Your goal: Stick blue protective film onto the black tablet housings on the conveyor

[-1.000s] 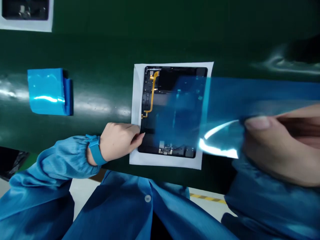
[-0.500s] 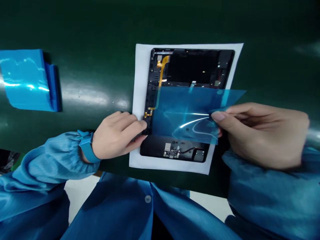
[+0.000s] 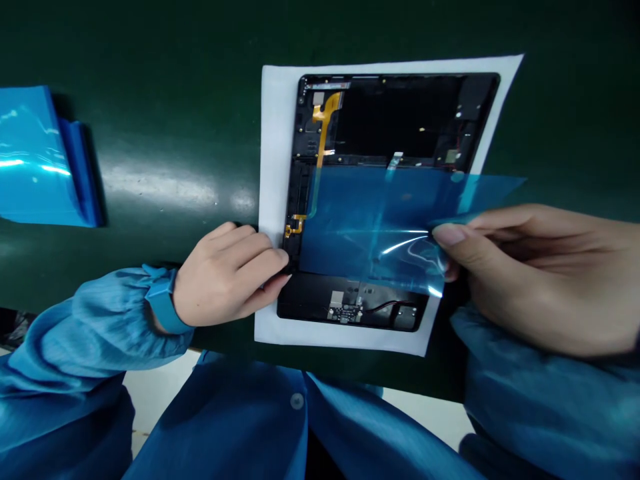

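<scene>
Black casing (image 3: 310,288) holds an orange cable (image 3: 323,143), right fingers (image 3: 453,235) pinching blue film (image 3: 345,213) above, left fingers (image 3: 263,265) curled alongside.

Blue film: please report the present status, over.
Right hand pinches blue film. Left hand at left edge of open device. Film spans device's middle, contact unclear. Blue stack lies apart, left, not in the way.

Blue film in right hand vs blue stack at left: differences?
The blue film is thin and see-through; the blue stack looks thicker and opaque. The film is pinched by the right hand over the open device; the stack lies on the green table, untouched. Both are blue with glossy highlights.
</scene>
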Motion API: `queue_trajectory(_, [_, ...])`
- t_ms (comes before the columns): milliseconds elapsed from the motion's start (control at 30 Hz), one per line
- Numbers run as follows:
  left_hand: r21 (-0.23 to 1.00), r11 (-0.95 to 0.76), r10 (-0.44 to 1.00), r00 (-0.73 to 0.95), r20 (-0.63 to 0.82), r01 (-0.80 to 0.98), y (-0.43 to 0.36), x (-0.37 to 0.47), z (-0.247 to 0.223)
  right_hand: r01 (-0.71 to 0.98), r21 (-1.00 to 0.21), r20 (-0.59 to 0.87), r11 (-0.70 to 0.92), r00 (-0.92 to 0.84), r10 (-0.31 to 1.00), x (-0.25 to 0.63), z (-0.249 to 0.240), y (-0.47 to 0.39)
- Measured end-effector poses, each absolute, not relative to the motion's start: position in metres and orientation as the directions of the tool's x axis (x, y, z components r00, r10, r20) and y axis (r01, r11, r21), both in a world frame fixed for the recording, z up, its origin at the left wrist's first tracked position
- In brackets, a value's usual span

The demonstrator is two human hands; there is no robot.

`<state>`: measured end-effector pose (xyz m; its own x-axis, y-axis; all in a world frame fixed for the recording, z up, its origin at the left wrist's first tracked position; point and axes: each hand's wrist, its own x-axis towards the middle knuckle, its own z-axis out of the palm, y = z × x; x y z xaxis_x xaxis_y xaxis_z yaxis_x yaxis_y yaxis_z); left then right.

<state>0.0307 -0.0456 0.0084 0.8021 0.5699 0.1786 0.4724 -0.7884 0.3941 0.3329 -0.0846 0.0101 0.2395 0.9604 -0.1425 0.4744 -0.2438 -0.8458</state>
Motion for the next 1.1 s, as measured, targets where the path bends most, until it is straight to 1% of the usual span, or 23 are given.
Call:
queue_trajectory(433, [0.405, -0.790, 0.560, 0.811, 0.169, 0.461, -0.0457, 0.0303, 0.0090, 0.480, -0.846, -0.142, -0.232, 0.216, 0.966, 0.3334, 0.0087, -0.0864])
queue_trajectory(667, [0.395, -0.792, 0.562, 0.808, 0.178, 0.464, -0.0457, 0.0313, 0.0090, 0.488, -0.829, -0.173, -0.272, 0.240, 0.955, 0.3311, 0.0113, -0.0858])
queue_trajectory(1100, [0.391, -0.791, 0.569, 0.801, 0.188, 0.470, -0.0465, 0.0300, 0.0076, 0.486, -0.826, -0.186, -0.285, 0.242, 0.952, 0.3293, 0.0146, -0.0820])
